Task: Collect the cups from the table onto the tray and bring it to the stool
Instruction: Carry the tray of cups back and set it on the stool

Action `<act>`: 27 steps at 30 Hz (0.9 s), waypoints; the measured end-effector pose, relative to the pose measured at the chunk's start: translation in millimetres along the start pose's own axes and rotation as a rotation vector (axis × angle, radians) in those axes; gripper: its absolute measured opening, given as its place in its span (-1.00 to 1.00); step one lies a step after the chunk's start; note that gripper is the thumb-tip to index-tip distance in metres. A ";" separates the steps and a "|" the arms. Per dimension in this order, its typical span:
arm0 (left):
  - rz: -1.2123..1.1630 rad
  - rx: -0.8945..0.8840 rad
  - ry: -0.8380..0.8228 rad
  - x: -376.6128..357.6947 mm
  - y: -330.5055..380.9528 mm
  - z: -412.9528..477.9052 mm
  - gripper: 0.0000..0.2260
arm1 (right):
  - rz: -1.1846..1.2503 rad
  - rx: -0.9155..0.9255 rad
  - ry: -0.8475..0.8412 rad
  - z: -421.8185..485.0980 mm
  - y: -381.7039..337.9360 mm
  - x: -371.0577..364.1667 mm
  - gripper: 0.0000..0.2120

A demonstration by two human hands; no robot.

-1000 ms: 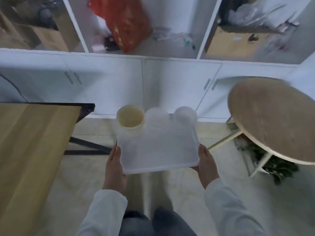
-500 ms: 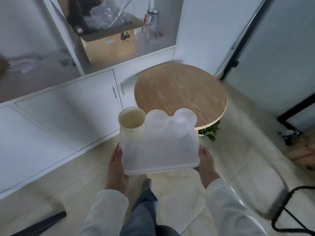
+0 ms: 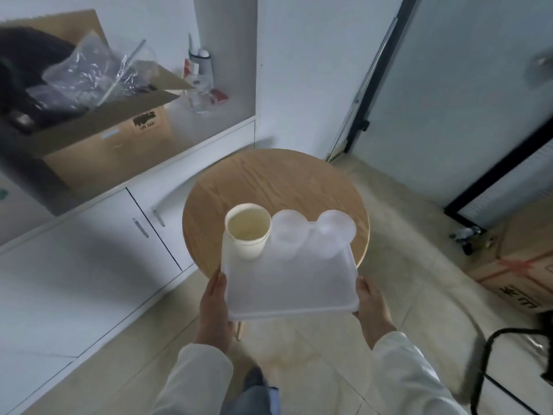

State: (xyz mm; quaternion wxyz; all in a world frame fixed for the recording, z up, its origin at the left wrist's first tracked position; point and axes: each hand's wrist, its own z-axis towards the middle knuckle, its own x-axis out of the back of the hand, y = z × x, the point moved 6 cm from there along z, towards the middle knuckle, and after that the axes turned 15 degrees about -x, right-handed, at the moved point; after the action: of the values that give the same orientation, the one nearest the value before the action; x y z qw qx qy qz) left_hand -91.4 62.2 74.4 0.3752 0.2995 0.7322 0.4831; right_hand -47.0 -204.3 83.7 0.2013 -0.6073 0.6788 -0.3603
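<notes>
Stool [image 3: 278, 187], round and wooden, fills the middle of my view, beside the white cabinet [image 3: 89, 250]. Over its near edge I hold the translucent tray [image 3: 290, 286], left hand [image 3: 214, 310] and right hand [image 3: 372, 307] clamped on its 2 sides. 3 cups stand along its far edge: paper cup [image 3: 247, 230], 2 clear cups [image 3: 287, 233].

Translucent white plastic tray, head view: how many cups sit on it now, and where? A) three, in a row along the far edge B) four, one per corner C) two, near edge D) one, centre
A: the translucent white plastic tray carries a cream paper cup and two clear plastic cups in a row along its far edge, over the round wooden stool.
</notes>
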 end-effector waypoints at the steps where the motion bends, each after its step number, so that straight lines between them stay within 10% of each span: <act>1: 0.020 0.013 -0.009 -2.0 -4.1 8.7 -0.66 | -0.004 -0.002 0.009 9.4 -3.6 -2.4 -0.78; 27: 0.295 0.204 0.371 -92.5 -68.1 149.6 -0.83 | -0.284 -0.173 -0.186 254.2 -109.5 -41.2 -0.86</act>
State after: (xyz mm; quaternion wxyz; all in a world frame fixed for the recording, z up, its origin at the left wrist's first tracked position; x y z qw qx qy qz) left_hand 78.7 36.3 -2.7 0.1277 0.3456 0.7818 0.5030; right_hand 215.6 -226.8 -10.3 0.1576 -0.7427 0.5933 -0.2677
